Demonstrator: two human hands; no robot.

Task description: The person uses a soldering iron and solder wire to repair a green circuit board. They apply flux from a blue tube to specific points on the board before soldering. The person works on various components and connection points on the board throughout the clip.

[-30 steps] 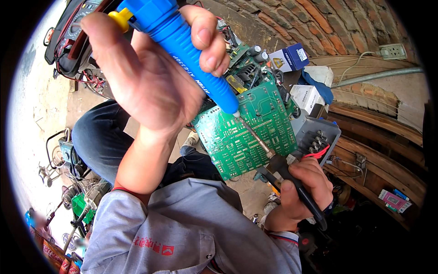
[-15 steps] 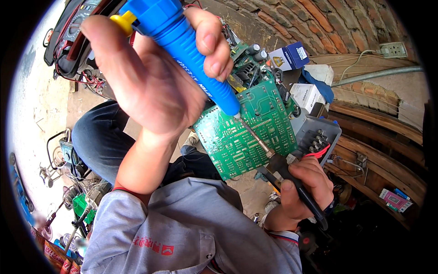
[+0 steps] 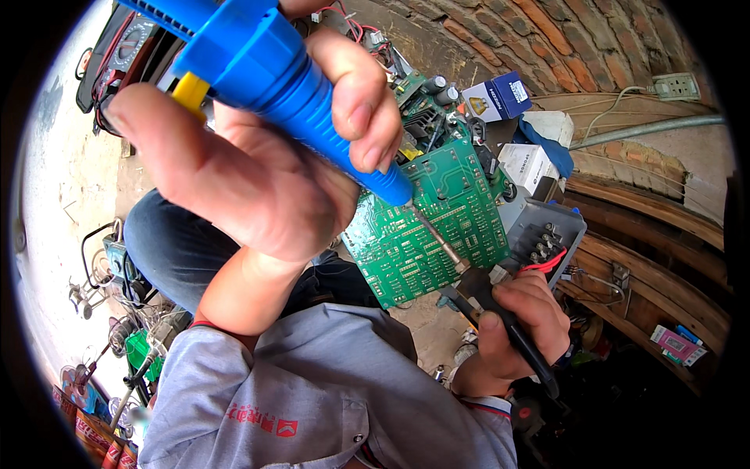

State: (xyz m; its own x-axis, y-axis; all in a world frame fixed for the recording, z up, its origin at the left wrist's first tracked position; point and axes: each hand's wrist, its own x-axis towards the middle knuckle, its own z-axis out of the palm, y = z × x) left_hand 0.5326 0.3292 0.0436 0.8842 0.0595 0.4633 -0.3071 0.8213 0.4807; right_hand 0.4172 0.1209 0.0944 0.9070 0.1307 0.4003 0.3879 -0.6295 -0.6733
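Observation:
My left hand (image 3: 258, 187) grips a large blue desoldering pump (image 3: 312, 109) with a yellow button beside my thumb. Its nozzle points down at a green circuit board (image 3: 383, 266), meeting or nearly meeting the metal tip of a soldering iron (image 3: 437, 235); whether they touch is unclear. My right hand (image 3: 519, 324) is wrapped round the iron's black handle, low at the board's right edge. Behind the board are more populated circuit boards (image 3: 430, 117) with capacitors and heat sinks, partly hidden by my left hand. A grey housing with terminals (image 3: 570, 227) and red wires sits to the right.
Blue (image 3: 494, 98) and white (image 3: 525, 164) boxes stand at back right, below a brick wall (image 3: 539, 39) with an outlet (image 3: 676, 87). A multimeter (image 3: 129, 47) is at upper left. My bent leg (image 3: 172, 234) is left of the board; wooden planks (image 3: 641, 258) run along the right; cluttered tools lie lower left.
My left hand and the pump have shifted slightly down, with the pump's top tilted leftward and my thumb lower. My right hand and the iron stay almost still.

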